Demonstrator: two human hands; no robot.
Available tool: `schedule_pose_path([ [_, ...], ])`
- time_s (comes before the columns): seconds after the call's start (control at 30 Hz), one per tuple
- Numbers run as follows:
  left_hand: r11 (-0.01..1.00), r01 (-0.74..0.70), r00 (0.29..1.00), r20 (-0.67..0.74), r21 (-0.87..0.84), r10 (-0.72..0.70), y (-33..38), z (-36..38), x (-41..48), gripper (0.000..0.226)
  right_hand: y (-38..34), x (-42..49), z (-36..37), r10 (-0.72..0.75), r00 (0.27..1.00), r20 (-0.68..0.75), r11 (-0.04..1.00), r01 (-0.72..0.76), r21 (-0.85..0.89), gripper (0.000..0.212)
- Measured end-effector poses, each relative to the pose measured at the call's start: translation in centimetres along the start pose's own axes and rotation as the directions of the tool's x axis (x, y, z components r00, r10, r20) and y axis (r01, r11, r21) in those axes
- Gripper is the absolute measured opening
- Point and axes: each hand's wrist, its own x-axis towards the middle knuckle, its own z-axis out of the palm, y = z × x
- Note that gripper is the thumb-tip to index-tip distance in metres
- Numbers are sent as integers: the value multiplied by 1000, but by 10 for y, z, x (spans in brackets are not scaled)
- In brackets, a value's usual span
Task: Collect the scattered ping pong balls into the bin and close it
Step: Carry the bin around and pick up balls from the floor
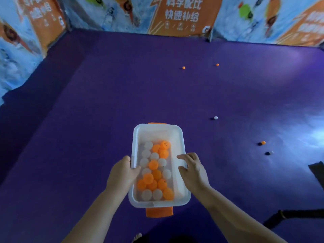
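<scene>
A clear plastic bin with orange latches at both ends is held above the purple floor, lidless, holding several orange and white ping pong balls. My left hand grips its left rim, thumb inside. My right hand rests against the right rim with fingers spread. Loose balls lie on the floor: two orange ones far ahead, a white ball right of the bin, and an orange ball and a white ball further right.
Printed orange and blue barrier panels fence the purple floor at the back and left. A dark object and a dark bar lie at the right edge. A foot shows at the bottom.
</scene>
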Motion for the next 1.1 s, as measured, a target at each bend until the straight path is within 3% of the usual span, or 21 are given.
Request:
schedule_pose_path([
  [0.2,996,-85,991,101,12,83,68,37,106,25,45,98,-33,75,994,-75,997,-73,23,34],
  [0.53,995,-99,990,99,20,97,220,90,255,29,111,283,-125,88,989,-121,996,-84,42,33],
  [0.93,992,-123,980,161,12,120,334,128,425,34,150,468,-182,108,982,-152,994,-102,44,30],
  [1.1,981,-192,962,204,32,182,382,132,530,35,151,566,-201,201,968,-154,980,-195,48,28],
])
